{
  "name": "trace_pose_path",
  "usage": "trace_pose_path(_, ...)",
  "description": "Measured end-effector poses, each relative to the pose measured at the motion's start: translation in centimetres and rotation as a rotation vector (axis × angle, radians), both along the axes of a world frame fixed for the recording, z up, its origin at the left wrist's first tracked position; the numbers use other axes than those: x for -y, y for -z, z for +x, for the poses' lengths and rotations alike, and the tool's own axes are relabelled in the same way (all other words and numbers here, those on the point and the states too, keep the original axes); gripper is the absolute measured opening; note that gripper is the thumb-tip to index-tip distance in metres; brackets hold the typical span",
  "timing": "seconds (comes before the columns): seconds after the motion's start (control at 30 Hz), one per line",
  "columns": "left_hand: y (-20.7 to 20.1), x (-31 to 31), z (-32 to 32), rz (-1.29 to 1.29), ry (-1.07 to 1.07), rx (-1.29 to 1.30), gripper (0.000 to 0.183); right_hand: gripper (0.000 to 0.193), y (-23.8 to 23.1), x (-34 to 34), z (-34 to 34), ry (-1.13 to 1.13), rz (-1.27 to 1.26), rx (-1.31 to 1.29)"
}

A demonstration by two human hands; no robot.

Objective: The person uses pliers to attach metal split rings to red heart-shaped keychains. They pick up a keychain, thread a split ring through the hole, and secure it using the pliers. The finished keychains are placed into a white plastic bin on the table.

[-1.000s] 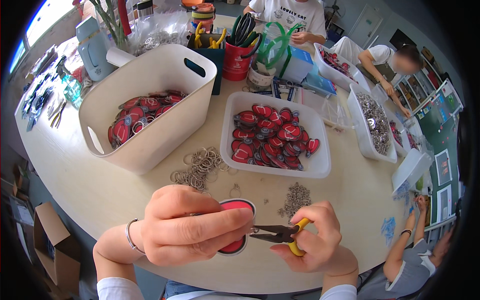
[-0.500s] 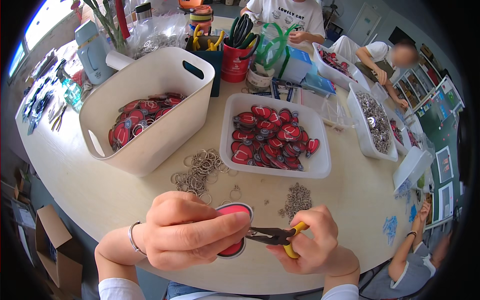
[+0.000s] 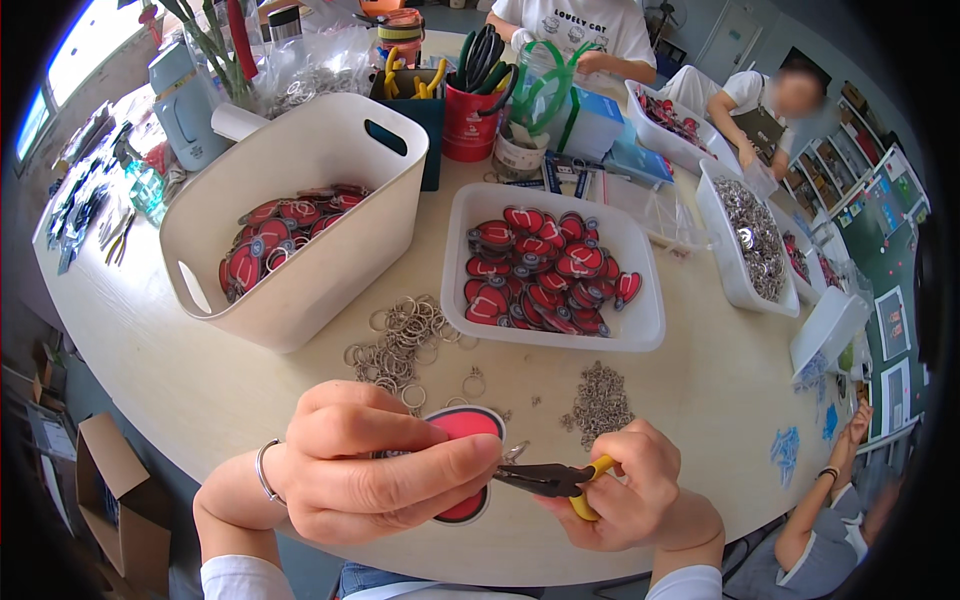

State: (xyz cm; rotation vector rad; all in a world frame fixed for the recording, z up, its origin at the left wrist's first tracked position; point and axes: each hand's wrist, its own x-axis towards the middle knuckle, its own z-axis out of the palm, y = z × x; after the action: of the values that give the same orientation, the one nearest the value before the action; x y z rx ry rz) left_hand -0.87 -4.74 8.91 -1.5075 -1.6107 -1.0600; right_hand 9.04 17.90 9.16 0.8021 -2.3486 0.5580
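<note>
A flat red oval charm with a dark and pale rim (image 3: 466, 423) is pinched between the thumb and fingers of my left hand (image 3: 365, 470). My right hand (image 3: 640, 488) grips yellow-handled needle-nose pliers (image 3: 545, 478). The tips of the pliers meet the charm's right edge beside my left thumb, where a bit of silver metal (image 3: 516, 452) sticks up. Whether the jaws clamp this metal is too small to tell. Just beyond my hands lie a heap of silver key rings (image 3: 395, 345) and a pile of small metal links (image 3: 598, 403).
A white tray (image 3: 655, 325) full of red charms stands ahead. To its left is a large white bin (image 3: 290, 335) with more charms. A red cup of pliers (image 3: 468, 125) is behind them. Trays of metal parts (image 3: 785, 300) line the right side, where other people sit.
The plier tips have shifted slightly at the charm's edge, and silver metal now shows above them. My hands have barely moved. The person at the far right has drawn an arm back.
</note>
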Motion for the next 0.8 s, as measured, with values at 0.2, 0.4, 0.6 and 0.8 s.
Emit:
trace_pose_path(0.2,0.1,-0.4,-0.2,0.056,0.033,-0.059,0.021,0.024,0.6,0.3,0.3,0.014,0.010,-0.004)
trace_pose_path(0.4,0.0,0.0,0.3,-0.023,-0.024,0.020,0.024,0.024,0.3,0.2,0.2,-0.046,-0.046,0.102)
trace_pose_path(0.6,-0.3,-0.3,-1.0,0.002,-0.025,-0.026,0.023,0.034,-0.5,-0.1,-0.4,-0.021,-0.063,0.199)
trace_pose_path(0.8,0.0,-0.6,-1.2,0.051,-0.044,-0.072,0.023,0.035,-0.7,-0.1,-0.8,-0.018,-0.066,0.187)
